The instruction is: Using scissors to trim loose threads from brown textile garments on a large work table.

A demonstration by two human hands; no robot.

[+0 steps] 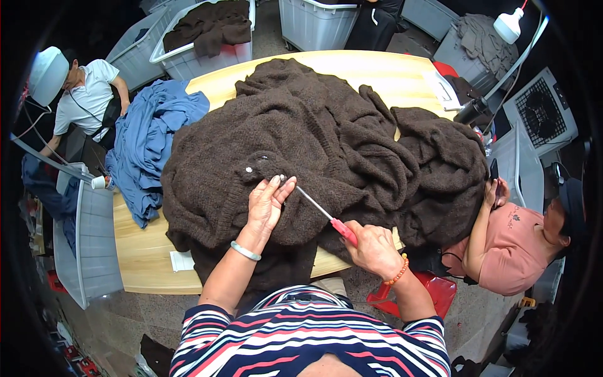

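A large dark brown knitted garment (pixel 326 144) lies heaped over the light wooden table (pixel 144 251). My left hand (pixel 267 204) presses flat on the knit near its front edge, fingers together, beside two small pale buttons (pixel 249 169). My right hand (pixel 370 248) grips a thin metal tool with a red handle (pixel 342 229). The tool's tip reaches to the fingertips of my left hand on the fabric. A bangle is on my left wrist and an orange bead bracelet on my right.
A blue garment pile (pixel 147 144) lies at the table's left. Grey plastic bins (pixel 314 22) stand behind, one holding brown knitwear (pixel 210 25). A person in white (pixel 88 94) sits at left. A person in pink (pixel 512 245) sits at right. A red stool (pixel 433 292) is beside me.
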